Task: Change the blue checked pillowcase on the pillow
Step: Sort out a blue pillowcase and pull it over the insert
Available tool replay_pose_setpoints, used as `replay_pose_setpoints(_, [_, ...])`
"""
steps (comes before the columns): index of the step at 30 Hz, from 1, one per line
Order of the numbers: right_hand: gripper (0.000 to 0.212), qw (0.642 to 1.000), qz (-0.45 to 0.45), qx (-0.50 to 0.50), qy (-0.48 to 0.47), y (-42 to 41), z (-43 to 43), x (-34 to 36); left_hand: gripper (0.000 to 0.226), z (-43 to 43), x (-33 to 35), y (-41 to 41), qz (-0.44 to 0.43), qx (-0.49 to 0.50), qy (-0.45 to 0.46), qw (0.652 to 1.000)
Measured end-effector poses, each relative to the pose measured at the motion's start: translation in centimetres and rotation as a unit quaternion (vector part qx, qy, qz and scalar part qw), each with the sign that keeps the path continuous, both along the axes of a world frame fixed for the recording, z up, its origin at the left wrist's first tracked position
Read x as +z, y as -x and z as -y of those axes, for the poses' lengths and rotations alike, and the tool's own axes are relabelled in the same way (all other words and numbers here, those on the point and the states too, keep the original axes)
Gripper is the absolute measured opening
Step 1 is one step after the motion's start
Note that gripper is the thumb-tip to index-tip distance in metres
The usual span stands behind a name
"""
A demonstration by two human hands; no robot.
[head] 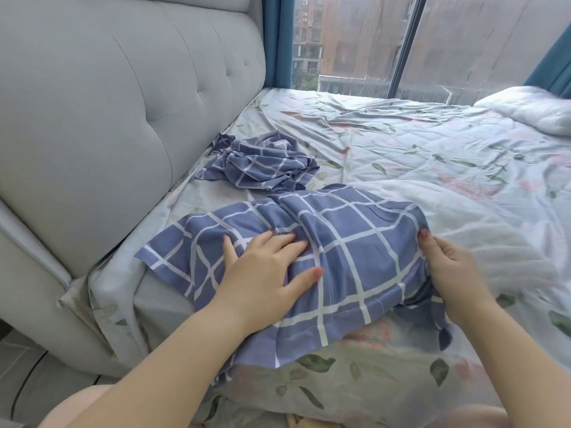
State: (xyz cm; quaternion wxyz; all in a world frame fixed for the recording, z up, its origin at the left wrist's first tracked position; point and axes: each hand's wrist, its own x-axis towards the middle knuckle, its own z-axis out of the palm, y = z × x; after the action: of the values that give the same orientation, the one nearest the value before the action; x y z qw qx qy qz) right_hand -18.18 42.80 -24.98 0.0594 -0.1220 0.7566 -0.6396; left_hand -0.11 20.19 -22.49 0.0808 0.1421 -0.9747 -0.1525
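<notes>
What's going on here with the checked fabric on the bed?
A person is handling a blue checked pillowcase that partly covers a white pillow on the floral bed sheet. The left hand presses flat on the case, while the right hand pinches its edge at the end where the pillow sticks out. A second, crumpled blue checked pillowcase lies nearer the headboard.

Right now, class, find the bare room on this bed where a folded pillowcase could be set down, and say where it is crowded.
Free: the wide floral sheet between the crumpled pillowcase, the window and the white duvet. Crowded: the near edge, where the left hand presses and the right hand pinches the checked pillowcase.
</notes>
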Motion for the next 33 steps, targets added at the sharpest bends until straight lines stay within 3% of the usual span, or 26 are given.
replay_pose_setpoints(2, [0.109, 1.0, 0.01, 0.008, -0.011, 0.3, -0.3, -0.4, 0.081, -1.5, 0.0, 0.4, 0.015, -0.012, 0.058, 0.998])
replay_pose_setpoints(4, [0.106, 1.0, 0.006, 0.006, -0.012, 0.5, -0.4, -0.6, 0.087, -3.1, 0.0, 0.9, -0.01, -0.013, 0.073, 0.997])
replay_pose_setpoints(7, [0.102, 1.0, -0.001, 0.008, -0.011, 0.2, -0.1, -0.5, 0.051, -4.1, -0.6, 2.5, -0.123, 0.013, 0.068, 0.99])
replay_pose_setpoints(9, [0.107, 1.0, 0.011, 0.016, -0.004, 0.0, 0.1, -0.3, 0.028, -4.0, -0.4, 3.6, -0.131, 0.035, 0.023, 0.99])
replay_pose_setpoints(13, [0.111, 1.0, 0.023, 0.01, 0.01, -0.6, 0.0, 0.3, 0.021, -4.0, -0.1, 4.6, -0.124, 0.028, 0.005, 0.992])
replay_pose_setpoints(15, [0.112, 1.0, 0.015, 0.008, 0.017, -1.0, 0.1, 0.5, 0.021, -4.1, -0.1, 4.8, -0.161, 0.009, 0.019, 0.987])
replay_pose_setpoints(17, [0.106, 1.0, 0.009, 0.012, 0.022, -1.4, 0.5, 1.0, 0.019, -4.6, 0.3, 5.0, -0.221, -0.015, 0.059, 0.973])
replay_pose_setpoints(19, [0.078, 0.999, 0.01, 0.026, 0.023, -1.9, 0.9, 1.5, 0.018, -5.7, 1.1, 5.5, -0.263, -0.055, 0.087, 0.959])
replay_pose_setpoints(21, [0.046, 0.999, 0.022, 0.029, 0.013, -2.2, 1.3, 1.5, 0.018, -7.1, 2.2, 6.4, -0.273, -0.082, 0.051, 0.957])
replay_pose_setpoints(22, [0.041, 0.999, 0.033, 0.034, 0.014, -2.4, 1.4, 1.4, 0.018, -7.8, 2.8, 7.0, -0.279, -0.087, 0.014, 0.956])
replay_pose_setpoints(25, [0.047, 0.995, 0.084, 0.043, 0.043, -3.1, 1.7, 1.2, 0.022, -10.2, 3.9, 8.9, -0.295, -0.075, -0.091, 0.948])
replay_pose_setpoints(30, [0.043, 0.978, 0.18, 0.031, 0.097, -3.4, 1.2, 1.0, 0.015, -9.7, -0.1, 11.3, -0.12, 0.036, -0.165, 0.978])
replay_pose_setpoints(33, [0.04, 0.971, 0.205, 0.031, 0.122, -3.3, 1.0, 1.1, 0.023, -8.2, 0.2, 11.4, -0.129, 0.074, -0.249, 0.957])
